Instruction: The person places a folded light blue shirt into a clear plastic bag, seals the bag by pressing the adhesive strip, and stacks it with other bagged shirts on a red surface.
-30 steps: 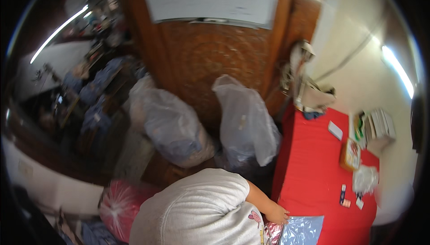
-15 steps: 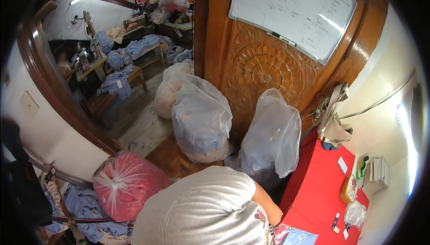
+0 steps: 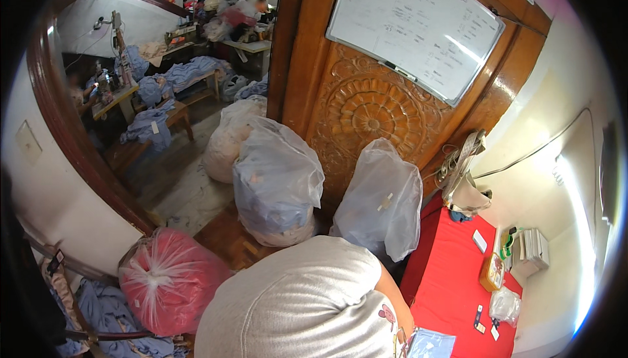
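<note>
Neither of my hands shows in the head view. Directly in front, at the lower edge, a person in a light grey shirt (image 3: 294, 299) bends over, back turned up toward me. One bare arm (image 3: 396, 299) of that person reaches down beside the red-covered table (image 3: 445, 279); the hand is hidden. By that arm lies a folded light-blue garment in clear plastic (image 3: 432, 343) on the table's near end. A tied, see-through bag of red stuff (image 3: 167, 279) sits to the left of the person.
Large clear bags of cloth (image 3: 278, 181) stand at the doorway, another bag (image 3: 379, 201) against the carved door (image 3: 369, 112) with its whiteboard (image 3: 415, 27). Blue garments (image 3: 104, 309) lie lower left. A yellow-lidded container (image 3: 492, 273) and plastic bag (image 3: 505, 305) are on the table. Sewing machines stand beyond.
The whole view has shifted slightly, so the door, bags and table sit further left. The person in grey stays bent over, the arm a little lower.
</note>
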Motion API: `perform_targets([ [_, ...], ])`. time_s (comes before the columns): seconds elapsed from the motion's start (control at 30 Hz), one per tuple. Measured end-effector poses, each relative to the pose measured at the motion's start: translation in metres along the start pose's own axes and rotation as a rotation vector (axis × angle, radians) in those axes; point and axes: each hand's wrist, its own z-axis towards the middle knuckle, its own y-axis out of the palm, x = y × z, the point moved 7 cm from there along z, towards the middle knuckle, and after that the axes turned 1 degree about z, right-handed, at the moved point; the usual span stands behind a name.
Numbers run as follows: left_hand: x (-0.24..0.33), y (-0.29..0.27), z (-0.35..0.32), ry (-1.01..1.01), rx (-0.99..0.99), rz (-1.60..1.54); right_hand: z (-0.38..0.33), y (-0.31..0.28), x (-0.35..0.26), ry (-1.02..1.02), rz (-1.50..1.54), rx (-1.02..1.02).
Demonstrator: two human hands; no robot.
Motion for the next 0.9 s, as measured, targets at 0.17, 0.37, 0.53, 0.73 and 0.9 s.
perform_targets([
  [0.17, -0.004, 0.002, 0.009, 0.032, 0.047, -0.048, -0.003, -0.011, 0.013, 0.093, 0.136, 0.094],
  [0.37, -0.013, 0.0, 0.014, 0.044, 0.274, -0.251, -0.033, -0.062, 0.068, 0.255, 0.339, 0.364],
  [0.53, -0.023, -0.035, -0.001, 0.006, 0.46, -0.219, -0.113, -0.091, 0.125, 0.419, 0.493, 0.623],
  [0.73, -0.061, -0.032, -0.019, -0.267, 0.603, -0.291, -0.132, -0.087, 0.143, 0.481, 0.513, 0.647],
  [0.9, -0.099, -0.015, -0.02, -0.283, 0.574, -0.661, -0.14, -0.08, 0.122, 0.492, 0.714, 0.763],
])
